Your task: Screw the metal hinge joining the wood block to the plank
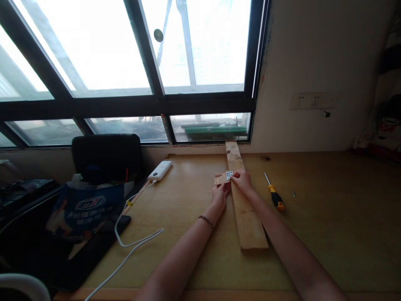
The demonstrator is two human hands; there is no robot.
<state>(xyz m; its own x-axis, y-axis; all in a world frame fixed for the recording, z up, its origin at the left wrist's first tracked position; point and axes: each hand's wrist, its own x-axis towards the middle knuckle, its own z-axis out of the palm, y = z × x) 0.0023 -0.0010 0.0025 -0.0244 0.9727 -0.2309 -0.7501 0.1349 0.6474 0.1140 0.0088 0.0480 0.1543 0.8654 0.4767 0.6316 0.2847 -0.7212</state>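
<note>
One silver metal hinge [229, 175], pinched by the right hand [243, 181], sits at the right end of a short pale wooden block [220, 179] by a long tan wooden plank [250, 223], the left hand [220, 195] gripping the block, apparently for steadiness.

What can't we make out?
All head view:
Whether screws sit in the metal hinge: too small.
Right hand: grip or mere touch on it, too small.
Metal piece beside the screwdriver: type, too small.
White cable: near end, cut off by bottom edge.
Blue bag: most contents, hidden by front.
</note>
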